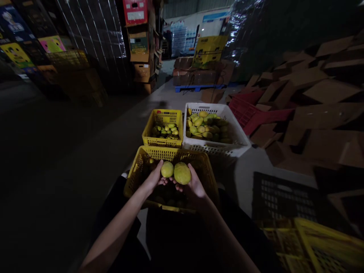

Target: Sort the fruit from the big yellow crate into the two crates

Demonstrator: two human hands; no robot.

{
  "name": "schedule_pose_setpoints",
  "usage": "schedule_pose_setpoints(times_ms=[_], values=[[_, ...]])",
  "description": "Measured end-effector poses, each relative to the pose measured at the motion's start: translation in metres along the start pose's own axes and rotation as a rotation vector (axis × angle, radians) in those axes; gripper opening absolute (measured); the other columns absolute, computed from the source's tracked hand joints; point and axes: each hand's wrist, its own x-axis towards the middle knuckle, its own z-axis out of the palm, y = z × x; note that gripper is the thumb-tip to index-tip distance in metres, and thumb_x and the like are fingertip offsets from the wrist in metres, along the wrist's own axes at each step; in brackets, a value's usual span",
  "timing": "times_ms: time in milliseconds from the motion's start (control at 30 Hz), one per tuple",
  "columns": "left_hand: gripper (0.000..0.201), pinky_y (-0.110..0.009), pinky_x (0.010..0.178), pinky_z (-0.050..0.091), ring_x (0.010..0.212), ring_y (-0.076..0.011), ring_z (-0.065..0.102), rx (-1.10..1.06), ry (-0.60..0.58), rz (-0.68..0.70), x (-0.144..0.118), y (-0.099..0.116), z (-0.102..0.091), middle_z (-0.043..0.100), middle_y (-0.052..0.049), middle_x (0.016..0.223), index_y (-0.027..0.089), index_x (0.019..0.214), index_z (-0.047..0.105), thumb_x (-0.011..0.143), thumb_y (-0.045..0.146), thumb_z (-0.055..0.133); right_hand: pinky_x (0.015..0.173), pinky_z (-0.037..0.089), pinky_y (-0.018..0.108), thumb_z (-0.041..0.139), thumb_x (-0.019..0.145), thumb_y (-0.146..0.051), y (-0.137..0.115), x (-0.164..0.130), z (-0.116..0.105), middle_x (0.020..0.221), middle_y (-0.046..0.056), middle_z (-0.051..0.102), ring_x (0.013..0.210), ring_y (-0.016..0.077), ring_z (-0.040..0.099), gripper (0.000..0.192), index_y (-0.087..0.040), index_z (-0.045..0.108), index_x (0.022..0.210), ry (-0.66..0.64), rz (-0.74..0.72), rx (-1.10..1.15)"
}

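Note:
My left hand [154, 178] holds a small yellow-green mango [167, 169]. My right hand [193, 186] holds a larger mango [182, 173] right beside it. Both hands hover over the near yellow crate [136, 167], whose dark inside holds more fruit that I can barely make out. Beyond it stand a smaller yellow crate [149, 125] with several mangoes and a white crate [239, 134] filled with several more.
Flattened cardboard boxes [313, 98] pile up on the right, with red crates [244, 112] among them. A black crate [284, 197] and another yellow crate [327, 246] sit at the near right. Stacked cartons [139, 41] and a blue pallet [196, 88] stand far back.

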Motion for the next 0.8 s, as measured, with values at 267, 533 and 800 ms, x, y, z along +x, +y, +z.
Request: schedule_pose_setpoints(times_ms=[267,533,800], values=[[0.044,-0.033,0.096,0.042,0.108,-0.0201,0.057,0.3,0.212,0.684,-0.004,-0.001,-0.002,0.064,-0.007,0.112,0.02,0.112,0.055,0.079,0.047,0.064,0.064,0.057,0.036,0.066,0.068,-0.061,0.004,-0.004,0.006,0.099,0.007,0.065,0.083,0.0228,0.066,0.056,-0.025,0.046,0.105,0.39,-0.348,-0.134],[0.055,-0.037,0.098,0.043,0.109,-0.0214,0.057,0.263,0.148,0.935,-0.006,0.003,-0.003,0.06,-0.008,0.114,0.02,0.11,0.051,0.065,0.034,0.08,0.086,0.053,0.042,0.077,0.065,-0.033,0.003,-0.008,0.002,0.106,0.006,0.062,0.096,0.0227,0.064,0.06,-0.026,0.042,0.113,0.5,-0.887,-0.505],[0.05,-0.034,0.094,0.046,0.109,-0.0217,0.056,0.093,0.113,0.857,-0.013,0.01,-0.002,0.06,-0.008,0.115,0.02,0.106,0.064,0.062,0.034,0.082,0.09,0.053,0.043,0.08,0.06,-0.03,-0.012,-0.015,-0.002,0.116,0.007,0.064,0.107,0.0262,0.062,0.057,-0.026,0.055,0.111,0.289,-0.672,-0.212]])
